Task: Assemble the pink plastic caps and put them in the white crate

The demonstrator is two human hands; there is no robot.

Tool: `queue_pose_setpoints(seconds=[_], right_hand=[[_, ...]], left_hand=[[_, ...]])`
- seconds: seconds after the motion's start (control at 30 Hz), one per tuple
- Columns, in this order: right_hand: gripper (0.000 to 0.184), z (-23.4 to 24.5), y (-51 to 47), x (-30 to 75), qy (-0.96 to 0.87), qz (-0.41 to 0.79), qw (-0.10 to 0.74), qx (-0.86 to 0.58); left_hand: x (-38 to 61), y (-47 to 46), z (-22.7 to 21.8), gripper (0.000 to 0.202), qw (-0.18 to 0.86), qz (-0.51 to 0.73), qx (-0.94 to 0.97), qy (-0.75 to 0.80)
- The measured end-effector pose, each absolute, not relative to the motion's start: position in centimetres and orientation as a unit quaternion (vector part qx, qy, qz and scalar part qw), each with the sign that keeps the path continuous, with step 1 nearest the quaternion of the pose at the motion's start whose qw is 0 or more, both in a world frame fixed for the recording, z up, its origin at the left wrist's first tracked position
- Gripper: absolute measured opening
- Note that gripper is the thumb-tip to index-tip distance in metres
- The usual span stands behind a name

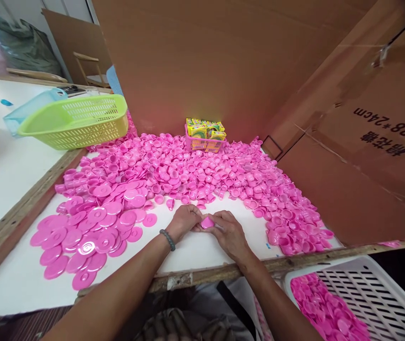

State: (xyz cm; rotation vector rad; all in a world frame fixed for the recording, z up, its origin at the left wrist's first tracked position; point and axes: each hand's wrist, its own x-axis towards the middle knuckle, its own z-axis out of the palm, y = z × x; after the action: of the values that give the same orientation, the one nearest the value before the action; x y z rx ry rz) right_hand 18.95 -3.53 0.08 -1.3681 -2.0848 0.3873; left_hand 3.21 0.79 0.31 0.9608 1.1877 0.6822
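Observation:
Close to the table's front edge, my left hand (187,220) and my right hand (229,233) meet with fingers closed around a small pink toy cup (207,222). Fingers cover much of the cup, so its full shape is hidden. A thin pale sliver shows by my right fingers; I cannot make out what it is. Loose pink toy cups (202,173) form a wide heap beyond and to the right of my hands. Pink toy saucers (97,241) lie in overlapping piles to the left of my left hand.
A pink basket (205,145) with small yellow boxes stands in the heap. Green (77,125) and blue (28,111) baskets sit at left. Cardboard walls (205,61) rise behind and right. Lower right, a white crate (390,289) holds pink pieces. A wooden rail (202,275) edges the table.

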Motion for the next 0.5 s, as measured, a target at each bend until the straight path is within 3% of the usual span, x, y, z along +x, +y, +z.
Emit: queue_pose_setpoints(seconds=[0.27, 0.5], right_hand=[[0.014, 0.7, -3.5, 18.5, -0.812, 0.122, 0.261, -0.507], [0.016, 0.9, -3.4, 18.5, -0.816, 0.143, 0.248, -0.502]], left_hand=[[3.6, 0.7, 0.4, 0.015, 0.648, 0.272, 0.434, 0.563], [3.7, 0.8, -0.6, 0.010, 0.620, 0.271, 0.456, 0.578]])
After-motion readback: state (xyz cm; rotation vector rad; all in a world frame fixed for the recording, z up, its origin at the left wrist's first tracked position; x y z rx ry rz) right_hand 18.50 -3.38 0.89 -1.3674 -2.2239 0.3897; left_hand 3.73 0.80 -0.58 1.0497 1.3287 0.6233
